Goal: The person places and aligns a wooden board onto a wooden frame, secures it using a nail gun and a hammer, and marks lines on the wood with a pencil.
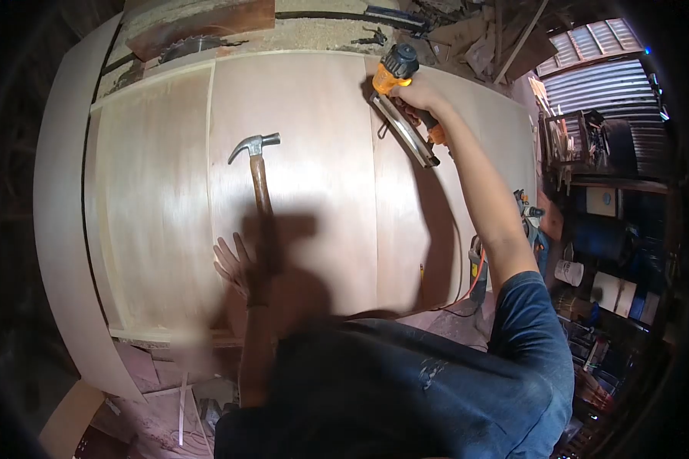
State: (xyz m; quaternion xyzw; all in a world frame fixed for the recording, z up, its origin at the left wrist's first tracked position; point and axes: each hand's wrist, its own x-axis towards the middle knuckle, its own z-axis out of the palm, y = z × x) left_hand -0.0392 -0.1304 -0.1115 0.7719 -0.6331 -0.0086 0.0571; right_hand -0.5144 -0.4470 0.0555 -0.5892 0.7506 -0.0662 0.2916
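My right hand [419, 95] grips an orange and black pneumatic nail gun [395, 70] over the far right part of a large pale plywood panel [306, 99]. Its long metal magazine slants down toward the right. My left hand [236, 266] rests near the panel's front edge, fingers spread and holding nothing. Beside that hand lies a claw hammer [259, 177] with a wooden handle, its head pointing away from me; shadow covers the handle's lower end. A thin seam divides the panel to the right of the hammer.
A circular saw blade [190, 48] lies beyond the panel, near a brown board [207, 27]. At left stands another long pale sheet [61, 199]. An orange hose [480, 277] hangs by the right front edge, with power tools [527, 208] nearby. A small pencil-like item [422, 271] sits on the panel.
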